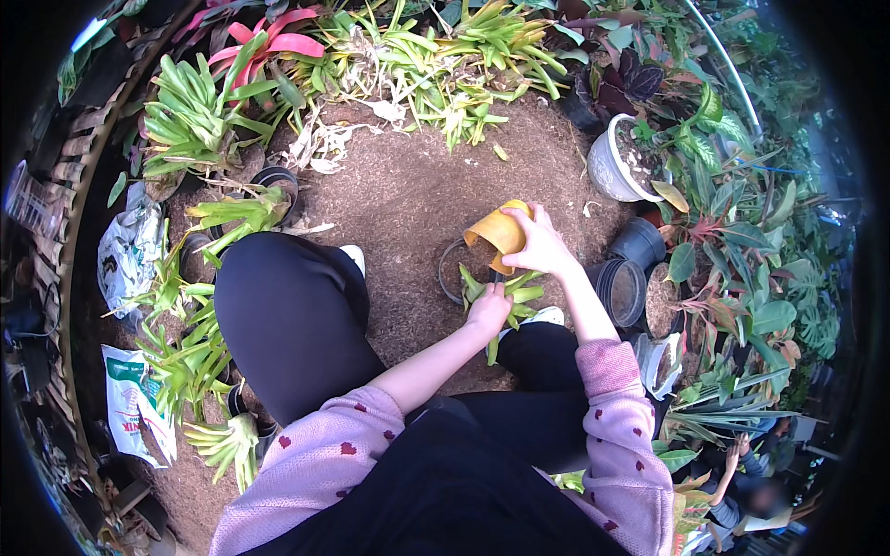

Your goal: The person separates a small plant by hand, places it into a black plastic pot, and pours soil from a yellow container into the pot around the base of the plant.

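Note:
My right hand [541,240] grips a yellow plastic container [498,231] with a cut-out side, tilted over a round black plant pot [452,274] on the ground. My left hand [491,307] holds a green leafy plant [523,292], probably a bromeliad, by its leaves at the near right side of that pot. Brown growing medium [482,256] shows beneath the container's edge. Part of the pot is hidden behind the container and the plant.
Green bromeliads [198,115] and dry leaves lie around the far and left sides. At right stand a white ornamental pot [612,167], nested black pots [619,292] and leafy plants. A printed plastic sack [128,410] lies at left. Another person [730,486] is at the lower right.

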`<state>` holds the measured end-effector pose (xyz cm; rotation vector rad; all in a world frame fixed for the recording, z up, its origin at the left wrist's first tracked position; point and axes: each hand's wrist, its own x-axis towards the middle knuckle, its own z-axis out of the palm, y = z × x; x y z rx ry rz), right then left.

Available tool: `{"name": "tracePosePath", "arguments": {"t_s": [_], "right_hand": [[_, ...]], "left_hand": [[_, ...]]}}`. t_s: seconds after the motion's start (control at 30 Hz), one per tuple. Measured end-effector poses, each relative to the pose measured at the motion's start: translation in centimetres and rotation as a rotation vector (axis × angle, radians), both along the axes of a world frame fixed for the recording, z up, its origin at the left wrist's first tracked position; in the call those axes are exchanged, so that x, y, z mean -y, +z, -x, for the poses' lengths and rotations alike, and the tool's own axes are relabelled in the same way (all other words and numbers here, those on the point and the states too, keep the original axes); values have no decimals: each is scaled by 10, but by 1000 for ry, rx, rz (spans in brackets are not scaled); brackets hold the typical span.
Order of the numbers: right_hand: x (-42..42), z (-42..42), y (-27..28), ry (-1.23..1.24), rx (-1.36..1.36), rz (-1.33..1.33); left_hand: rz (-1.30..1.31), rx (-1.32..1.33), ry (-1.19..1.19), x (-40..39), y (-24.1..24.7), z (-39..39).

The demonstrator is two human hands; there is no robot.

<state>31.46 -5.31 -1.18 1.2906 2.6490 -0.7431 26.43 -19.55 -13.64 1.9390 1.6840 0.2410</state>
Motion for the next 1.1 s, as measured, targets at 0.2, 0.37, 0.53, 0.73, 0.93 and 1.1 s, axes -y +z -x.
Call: {"name": "tracePosePath", "arguments": {"t_s": [0.2, 0.37, 0.53, 0.73, 0.93, 1.1], "right_hand": [[8, 13, 2, 54, -4, 7], [11, 18, 2, 105, 11, -6], [6, 19, -4, 167, 65, -159], [-38, 18, -49, -420, 144, -73], [-90, 16, -135, -736, 330, 217], [-87, 70, -162, -798, 243, 280]], "left_hand": [[-22, -7, -7, 1, -3, -2], [-35, 10, 8, 2, -7, -2], [-59, -2, -7, 1, -7, 3], [-42, 118, 37, -7, 0, 9], [2, 190, -31, -12, -1, 16], [33, 312, -44, -16, -7, 29]]}}
